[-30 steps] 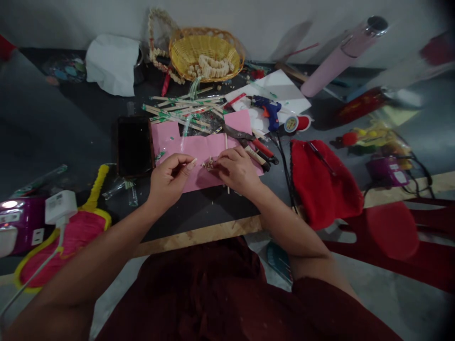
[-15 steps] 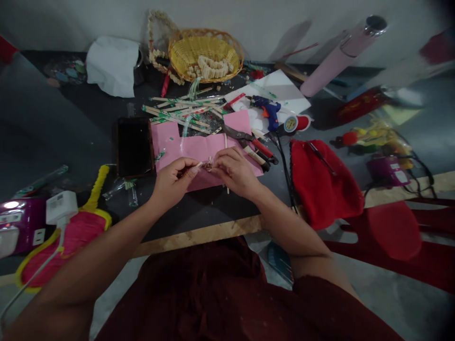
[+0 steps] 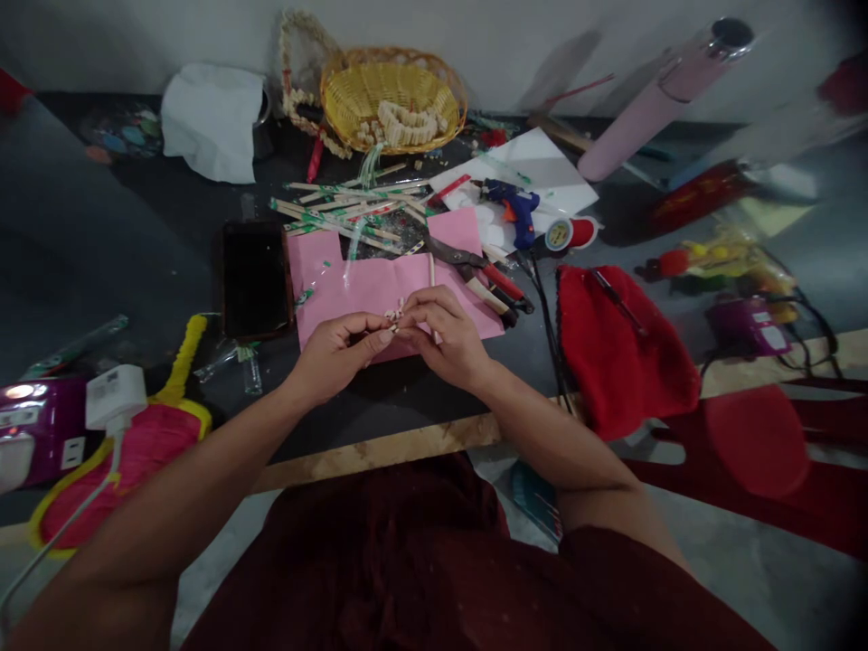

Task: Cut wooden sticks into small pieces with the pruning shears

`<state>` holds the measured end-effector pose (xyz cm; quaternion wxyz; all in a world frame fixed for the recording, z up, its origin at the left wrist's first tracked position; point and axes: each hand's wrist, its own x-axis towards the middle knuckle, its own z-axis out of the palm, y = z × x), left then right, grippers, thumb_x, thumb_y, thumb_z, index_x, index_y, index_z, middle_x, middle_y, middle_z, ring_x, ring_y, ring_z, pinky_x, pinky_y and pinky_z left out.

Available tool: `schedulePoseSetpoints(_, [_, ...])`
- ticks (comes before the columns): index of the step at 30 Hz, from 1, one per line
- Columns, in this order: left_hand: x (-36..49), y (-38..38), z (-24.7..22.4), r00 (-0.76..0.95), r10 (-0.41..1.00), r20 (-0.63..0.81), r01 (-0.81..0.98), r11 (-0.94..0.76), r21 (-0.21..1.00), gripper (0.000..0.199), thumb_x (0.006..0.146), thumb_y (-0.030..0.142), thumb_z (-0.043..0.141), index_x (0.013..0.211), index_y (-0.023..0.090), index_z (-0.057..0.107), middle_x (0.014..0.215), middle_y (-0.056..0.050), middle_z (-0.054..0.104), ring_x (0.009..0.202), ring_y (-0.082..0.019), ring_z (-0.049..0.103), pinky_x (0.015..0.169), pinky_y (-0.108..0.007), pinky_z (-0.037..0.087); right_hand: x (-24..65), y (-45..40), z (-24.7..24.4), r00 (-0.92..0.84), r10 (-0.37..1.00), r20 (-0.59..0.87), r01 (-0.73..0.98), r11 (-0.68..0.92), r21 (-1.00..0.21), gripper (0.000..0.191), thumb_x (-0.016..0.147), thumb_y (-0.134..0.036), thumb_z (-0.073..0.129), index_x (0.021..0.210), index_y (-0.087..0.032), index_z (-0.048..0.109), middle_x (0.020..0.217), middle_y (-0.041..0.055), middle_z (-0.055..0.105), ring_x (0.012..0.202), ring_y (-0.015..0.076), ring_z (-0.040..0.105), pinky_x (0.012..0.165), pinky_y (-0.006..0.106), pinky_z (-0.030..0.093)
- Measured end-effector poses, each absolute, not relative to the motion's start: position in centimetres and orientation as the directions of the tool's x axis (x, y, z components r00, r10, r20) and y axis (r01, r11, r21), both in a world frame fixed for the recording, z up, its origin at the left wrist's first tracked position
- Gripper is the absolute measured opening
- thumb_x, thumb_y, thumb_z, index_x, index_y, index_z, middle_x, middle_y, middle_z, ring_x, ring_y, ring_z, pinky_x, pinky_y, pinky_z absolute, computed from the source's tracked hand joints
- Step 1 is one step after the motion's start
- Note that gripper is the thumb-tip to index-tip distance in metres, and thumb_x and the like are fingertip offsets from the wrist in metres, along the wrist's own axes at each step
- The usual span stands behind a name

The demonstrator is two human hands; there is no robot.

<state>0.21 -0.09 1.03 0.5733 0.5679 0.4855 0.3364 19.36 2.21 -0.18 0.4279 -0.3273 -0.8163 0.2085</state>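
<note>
Both hands meet over the pink paper [image 3: 359,280] at the middle of the dark table. A small cluster of pale wooden bits [image 3: 393,316] sits between the fingertips. My left hand [image 3: 339,351] pinches it from the left with thumb and forefinger. My right hand [image 3: 451,336] is closed on its right side, fingers bent over it. A thin pale stick [image 3: 431,269] lies on the paper, partly under my right hand. Pliers with red handles [image 3: 467,262] rest on the paper's right part. Behind the paper lie several loose chopsticks in green-printed wrappers [image 3: 353,212].
A phone [image 3: 255,280] lies left of the paper. Behind are a wicker basket [image 3: 393,86] and a blue glue gun [image 3: 519,212]. To the right are a thread spool [image 3: 570,233], a red cloth [image 3: 620,362] and a pink bottle [image 3: 637,127]. A pink-yellow item [image 3: 153,443] lies left.
My left hand has moved slightly right, bringing its fingertips against those of my right hand. The pale piece that stuck out from its pinch is now at the cluster. The view has shifted slightly.
</note>
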Motion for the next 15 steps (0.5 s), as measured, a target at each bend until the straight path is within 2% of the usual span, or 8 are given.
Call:
schedulePoseSetpoints(7, [0.17, -0.16, 1.59, 0.31, 0.939, -0.151, 0.245, 0.074, 0.967, 0.029, 0.085, 0.042, 0.061, 0.094, 0.016, 0.07, 0.062, 0.003, 0.056, 0.052, -0.006, 0.04, 0.049, -0.019, 0.033, 19.35, 2.08, -0.15, -0.415, 0.714, 0.563, 0.334, 0.696, -0.636, 0.011, 0.09, -0.03, 0.058, 0.094, -0.021, 0.06, 0.097, 0.0078, 0.058, 0.095, 0.0185, 0.058, 0.081, 0.036, 0.052])
schedulePoseSetpoints(15, [0.17, -0.2, 1.38, 0.299, 0.947, -0.12, 0.262, 0.039, 0.964, 0.03, 0.085, 0.042, 0.06, 0.098, 0.016, 0.071, 0.076, -0.001, 0.067, 0.06, -0.008, 0.052, 0.055, -0.019, 0.039, 19.49, 2.02, 0.12, -0.385, 0.688, 0.614, 0.302, 0.723, -0.621, 0.013, 0.087, -0.023, 0.062, 0.1, -0.021, 0.062, 0.097, 0.0081, 0.059, 0.096, 0.0199, 0.059, 0.081, 0.038, 0.053])
